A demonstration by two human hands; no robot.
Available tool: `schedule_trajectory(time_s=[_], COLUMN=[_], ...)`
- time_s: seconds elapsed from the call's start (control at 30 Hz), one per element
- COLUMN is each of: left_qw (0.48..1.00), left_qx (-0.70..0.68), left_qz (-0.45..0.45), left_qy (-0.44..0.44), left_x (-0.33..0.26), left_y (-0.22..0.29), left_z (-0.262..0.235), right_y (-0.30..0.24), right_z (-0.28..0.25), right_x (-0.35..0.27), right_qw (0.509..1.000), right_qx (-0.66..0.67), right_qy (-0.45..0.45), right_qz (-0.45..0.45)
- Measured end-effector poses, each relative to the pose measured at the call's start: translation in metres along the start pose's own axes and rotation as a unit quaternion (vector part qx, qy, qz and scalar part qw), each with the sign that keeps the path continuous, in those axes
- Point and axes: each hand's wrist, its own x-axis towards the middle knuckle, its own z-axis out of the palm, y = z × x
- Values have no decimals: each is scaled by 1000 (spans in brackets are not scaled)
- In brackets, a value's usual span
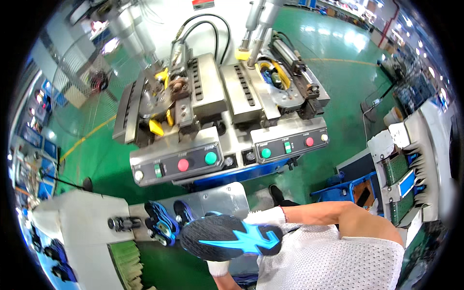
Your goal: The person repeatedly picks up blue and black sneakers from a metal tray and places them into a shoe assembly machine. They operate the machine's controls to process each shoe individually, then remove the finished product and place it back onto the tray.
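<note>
While gloved hands (261,218) hold the shoe (231,237), a press machine (220,111) stands ahead.

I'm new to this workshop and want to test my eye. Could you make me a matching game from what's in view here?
Things:
1. Shoe sole
2. Glove
3. Round button on the left control panel
4. Floor

Colours:
A. green
B. black with a bright blue jagged pattern
C. red
D. white

Pairs: 1-B, 2-D, 3-C, 4-A
</note>
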Motion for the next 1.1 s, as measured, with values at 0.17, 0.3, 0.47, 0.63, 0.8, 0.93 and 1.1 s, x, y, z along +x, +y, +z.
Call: schedule_trajectory(time_s=[0.17,0.3,0.47,0.63,0.8,0.93,1.1], left_qw=[938,926,899,952,951,918,899], left_qx=[-339,-359,-421,-224,-159,-260,-416], left_qz=[-11,18,-65,-186,-234,-240,-114], left_qy=[-69,-115,-102,-93,-126,-177,-73], left_x=[254,415,573,690,737,729,609], left_y=[94,204,267,281,273,235,241], left_z=[-55,-32,123,229,281,183,74], right_y=[-55,-109,-102,-41,-27,-88,-180], right_z=[-86,-156,-203,-214,-204,-200,-248], right_x=[-74,-158,-251,-293,-305,-307,-290], right_qw=[907,905,856,757,713,736,641], right_qx=[371,182,179,191,200,178,-266], right_qy=[-128,40,248,421,540,557,605], right_qz=[-151,-382,-417,-462,-400,-341,-391])
